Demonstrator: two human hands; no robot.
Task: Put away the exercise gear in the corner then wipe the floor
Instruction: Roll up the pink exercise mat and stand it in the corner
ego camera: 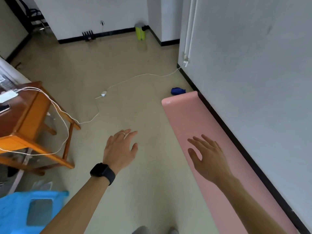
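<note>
The mat (pixel 194 119) — pink, unrolled flat — runs near to far along the right wall's baseboard (pixel 236 141), a small white logo (pixel 168 102) at its far left corner. A crumpled blue cloth (pixel 177 91) lies just beyond its far end.

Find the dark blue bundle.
Head view, right of centre: the dark blue bundle lies on the floor at the far end of the pink mat, beside the wall.
</note>
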